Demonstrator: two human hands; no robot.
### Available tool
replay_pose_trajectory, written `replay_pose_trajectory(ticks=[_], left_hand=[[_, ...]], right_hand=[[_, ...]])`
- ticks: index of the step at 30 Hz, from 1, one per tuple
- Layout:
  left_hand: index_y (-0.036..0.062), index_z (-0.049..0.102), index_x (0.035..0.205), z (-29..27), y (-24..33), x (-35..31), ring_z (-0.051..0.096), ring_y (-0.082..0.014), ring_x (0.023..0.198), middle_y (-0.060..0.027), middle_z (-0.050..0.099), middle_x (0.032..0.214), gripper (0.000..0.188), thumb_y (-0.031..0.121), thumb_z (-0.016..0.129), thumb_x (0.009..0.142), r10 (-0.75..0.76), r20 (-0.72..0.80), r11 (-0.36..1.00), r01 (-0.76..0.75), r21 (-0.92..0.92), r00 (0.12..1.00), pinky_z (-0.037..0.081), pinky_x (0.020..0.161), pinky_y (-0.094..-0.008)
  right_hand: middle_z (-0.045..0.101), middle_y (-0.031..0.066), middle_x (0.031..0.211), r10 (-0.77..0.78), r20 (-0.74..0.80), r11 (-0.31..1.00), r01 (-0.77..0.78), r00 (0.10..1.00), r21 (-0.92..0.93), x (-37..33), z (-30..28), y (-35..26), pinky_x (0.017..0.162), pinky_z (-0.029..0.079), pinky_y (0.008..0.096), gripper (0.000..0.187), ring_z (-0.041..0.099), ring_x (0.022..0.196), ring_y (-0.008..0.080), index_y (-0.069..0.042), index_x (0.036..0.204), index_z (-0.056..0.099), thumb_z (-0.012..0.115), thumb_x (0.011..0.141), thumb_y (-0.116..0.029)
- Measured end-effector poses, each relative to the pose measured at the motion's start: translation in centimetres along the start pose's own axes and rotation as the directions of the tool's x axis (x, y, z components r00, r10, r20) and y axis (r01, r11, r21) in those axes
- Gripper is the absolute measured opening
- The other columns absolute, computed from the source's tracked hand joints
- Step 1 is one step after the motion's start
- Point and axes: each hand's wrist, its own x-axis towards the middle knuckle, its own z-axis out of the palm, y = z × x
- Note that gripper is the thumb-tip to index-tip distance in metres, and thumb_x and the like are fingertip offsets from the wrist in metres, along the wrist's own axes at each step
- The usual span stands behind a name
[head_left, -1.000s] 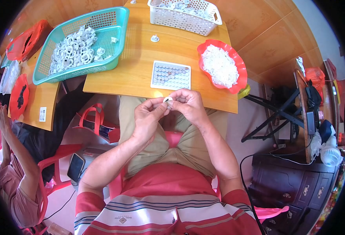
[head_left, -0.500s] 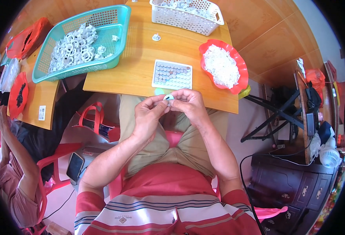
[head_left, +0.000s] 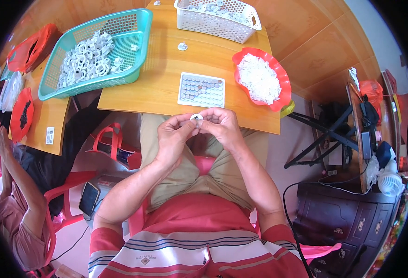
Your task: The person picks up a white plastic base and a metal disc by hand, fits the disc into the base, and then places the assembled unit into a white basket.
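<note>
Both hands meet in front of the table's near edge around a small white ring-shaped plastic part (head_left: 196, 116). My left hand (head_left: 172, 137) pinches its left side between thumb and fingers. On the other side, the thumb and fingers of my right hand (head_left: 223, 129) are closed on the same part. Fingertips hide its lower portion. Just beyond the hands lies a white tray (head_left: 181, 97) with rows of small round grey pieces; some of its places hold no piece. A single white part (head_left: 182, 46) rests farther back on the table.
A teal basket (head_left: 141, 55) of white plastic parts stands left, a white basket (head_left: 213, 31) of parts at the back. The red scalloped dish (head_left: 283, 83) at right holds small white pieces. Another person's arm (head_left: 16, 160) shows at far left, near a red dish (head_left: 16, 121).
The white part has tilted slightly between my fingers, and its greenish tint is gone. A green glow at the table edge no longer shows. My hands stay nearly in place.
</note>
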Motion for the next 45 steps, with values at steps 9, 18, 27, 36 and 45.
replay_pose_trajectory(ticks=[9, 18, 27, 36, 45], left_hand=[[-0.0050, 0.063, 0.107, 0.1, 0.1, -0.1, 0.064, -0.0110, 0.083, -0.0101, 0.068, 0.097, 0.021, 0.004, 0.067, 0.089, 0.009, 0.052, 1.000, -0.011, 0.023, 0.999, 0.055, 0.073, -0.0221], [-0.0062, 0.066, 0.101, 0.2, 0.3, -0.1, 0.064, -0.0107, 0.074, -0.0101, 0.069, 0.089, 0.015, 0.001, 0.066, 0.087, 0.033, 0.035, 0.990, -0.037, 0.138, 0.999, 0.055, 0.067, -0.0217], [-0.0075, 0.065, 0.104, 0.8, 0.7, -0.6, 0.066, -0.0130, 0.076, -0.0119, 0.069, 0.092, 0.018, 0.001, 0.064, 0.088, -0.013, 0.019, 0.983, 0.010, 0.184, 1.000, 0.056, 0.067, -0.0222], [-0.0037, 0.065, 0.110, 0.3, 0.5, -0.8, 0.067, -0.0126, 0.085, -0.0090, 0.069, 0.099, 0.021, 0.004, 0.066, 0.090, -0.075, 0.083, 0.996, 0.070, 0.061, 0.994, 0.056, 0.073, -0.0223], [-0.0027, 0.065, 0.109, 0.4, 0.1, -0.4, 0.067, -0.0134, 0.087, -0.0088, 0.069, 0.099, 0.020, 0.005, 0.065, 0.091, -0.145, 0.102, 0.987, 0.137, 0.087, 0.984, 0.056, 0.074, -0.0231]], right_hand=[[0.069, 0.0080, 0.083, -0.042, -0.014, 0.999, 0.042, 0.999, -0.006, -0.2, -0.3, 0.1, 0.062, 0.052, 0.0220, 0.012, 0.064, 0.071, 0.0088, 0.006, 0.096, 0.066, 0.065, 0.084, 0.002], [0.067, 0.0059, 0.077, -0.051, -0.004, 0.998, 0.051, 0.999, -0.042, -0.7, -0.3, -0.1, 0.060, 0.049, 0.0214, 0.010, 0.060, 0.067, 0.0073, 0.007, 0.092, 0.068, 0.065, 0.084, 0.002], [0.070, 0.0079, 0.077, -0.074, -0.022, 0.990, 0.071, 0.997, -0.124, -1.2, -1.1, 0.1, 0.061, 0.049, 0.0239, 0.012, 0.063, 0.067, 0.0086, 0.006, 0.091, 0.068, 0.066, 0.084, -0.002], [0.069, 0.0151, 0.088, -0.503, -0.146, 0.433, 0.102, 0.852, -0.896, 0.3, -8.1, -9.2, 0.075, 0.053, 0.0374, 0.018, 0.068, 0.080, 0.0278, 0.000, 0.096, 0.070, 0.066, 0.082, -0.011], [0.062, 0.0131, 0.116, -0.146, -0.012, 0.082, 0.000, 0.989, -0.997, 5.5, -11.9, -9.4, 0.092, 0.047, 0.0414, 0.029, 0.059, 0.109, 0.0325, -0.005, 0.111, 0.068, 0.062, 0.083, -0.006]])
